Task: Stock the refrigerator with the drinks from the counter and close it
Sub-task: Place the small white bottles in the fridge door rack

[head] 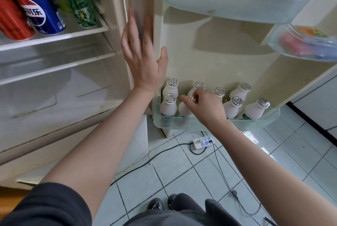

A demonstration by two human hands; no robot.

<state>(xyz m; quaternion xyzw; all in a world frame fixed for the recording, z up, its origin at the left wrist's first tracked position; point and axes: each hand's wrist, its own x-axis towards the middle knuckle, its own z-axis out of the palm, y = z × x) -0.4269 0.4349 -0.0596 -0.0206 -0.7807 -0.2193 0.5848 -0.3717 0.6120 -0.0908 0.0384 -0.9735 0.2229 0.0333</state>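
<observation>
Nearest, below both hands: tiled floor (182, 180), with a white power strip (202, 142) and a black cable (164, 152) lying beneath the right wrist.

Right hand (206, 106): the lower of the 2, reaching into the bottom door bin (209, 123). Fingers curled, thumb and fingertips pinching the foil cap of 1 white bottle (184, 109). Held bottle upright, base inside the bin, front row, 2nd from the left.

Other bottles (255, 110): 7 more, white with foil caps, standing in 2 rows in the same bin.
- 2 just left of the right hand, directly under the left wrist.
- 2 behind the right hand, partly hidden by it.
- 3 to the right of the right hand.

Left hand (142, 50): above and left of the right hand, well apart from the bottles. Spread wide, fingers straight, palm flat against the hinge-side edge of the open refrigerator (116, 6). Thumb resting on the door's inner panel. Holding nothing.

Farther, left of the left hand: shelf (54, 37) carrying a blue can (36, 6), a red can (12, 19) beside it and green containers (80, 1), blurred.

Farthest, above and right of the left hand: clear upper door bin (237, 1). Below it, at the right edge, a middle door bin (284, 50) with blurred red and orange contents.
</observation>
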